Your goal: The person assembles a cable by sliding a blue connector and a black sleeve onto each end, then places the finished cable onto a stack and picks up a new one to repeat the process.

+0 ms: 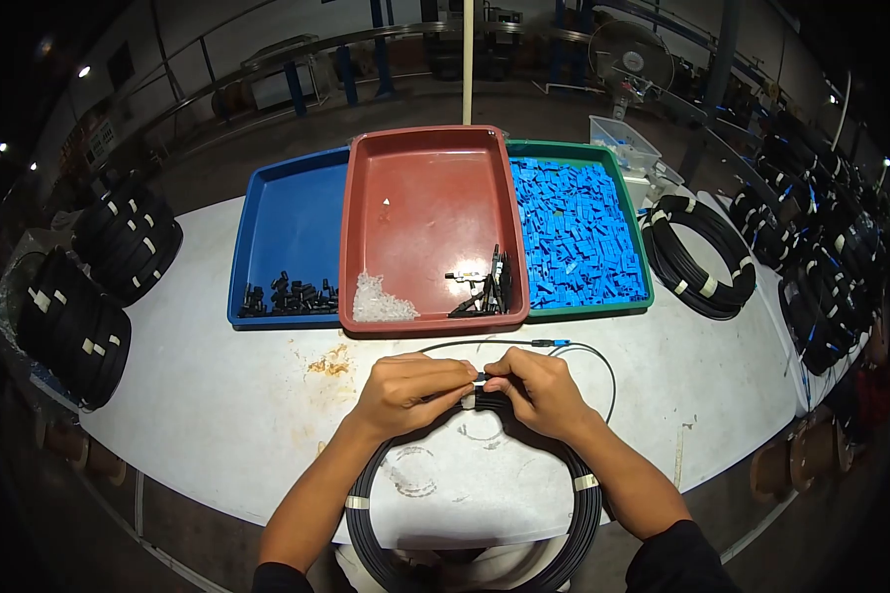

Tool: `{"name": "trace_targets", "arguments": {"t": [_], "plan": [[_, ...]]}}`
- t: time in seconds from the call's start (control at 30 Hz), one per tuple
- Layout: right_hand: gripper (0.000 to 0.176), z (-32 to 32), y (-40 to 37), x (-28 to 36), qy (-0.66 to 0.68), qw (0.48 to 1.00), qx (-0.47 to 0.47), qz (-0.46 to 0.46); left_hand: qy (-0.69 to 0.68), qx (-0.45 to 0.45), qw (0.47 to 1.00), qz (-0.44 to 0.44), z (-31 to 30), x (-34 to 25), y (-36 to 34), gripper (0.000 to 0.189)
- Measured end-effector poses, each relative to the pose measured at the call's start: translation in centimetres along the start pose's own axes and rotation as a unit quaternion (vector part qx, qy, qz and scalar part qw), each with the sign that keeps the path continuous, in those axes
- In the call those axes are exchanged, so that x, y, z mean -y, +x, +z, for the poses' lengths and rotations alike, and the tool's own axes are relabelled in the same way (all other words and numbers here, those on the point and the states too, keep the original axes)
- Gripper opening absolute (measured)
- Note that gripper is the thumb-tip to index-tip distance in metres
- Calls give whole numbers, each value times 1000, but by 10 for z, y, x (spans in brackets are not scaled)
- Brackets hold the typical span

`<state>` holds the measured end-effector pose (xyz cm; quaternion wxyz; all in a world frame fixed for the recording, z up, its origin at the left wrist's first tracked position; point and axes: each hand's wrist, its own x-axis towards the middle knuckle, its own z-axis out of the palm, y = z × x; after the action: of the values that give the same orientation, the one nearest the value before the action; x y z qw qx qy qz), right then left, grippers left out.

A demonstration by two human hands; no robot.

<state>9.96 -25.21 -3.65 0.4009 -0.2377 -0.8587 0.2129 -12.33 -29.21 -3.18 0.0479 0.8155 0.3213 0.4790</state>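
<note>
Connector (pixel 481 377), mostly hidden, sits between left hand (pixel 412 392) and right hand (pixel 546 397), both pinched closed on it, equally near, its axis apparently crosswise at the cable coil's (pixel 588 510) far side.

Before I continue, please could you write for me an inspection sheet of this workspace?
Surface: white table; brown stains near the left hand.
Work items: small dark piece, mostly hidden; black coil; blue tray, red tray, green tray, all holding small parts.
Clutter: clear box behind the green tray.
Hands: left hand, right hand, both pinching the small dark piece.
Cables: blue-tipped cable end lies beyond the right hand.
Surroundings: fan at back, coil stacks at both sides.
</note>
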Motion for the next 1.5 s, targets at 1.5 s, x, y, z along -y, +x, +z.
{"name": "trace_targets", "arguments": {"t": [1.5], "plan": [[23,-3,4,2,-78,979,-49,-183,-30,-38,997,-56,5,-27,8,15]]}}
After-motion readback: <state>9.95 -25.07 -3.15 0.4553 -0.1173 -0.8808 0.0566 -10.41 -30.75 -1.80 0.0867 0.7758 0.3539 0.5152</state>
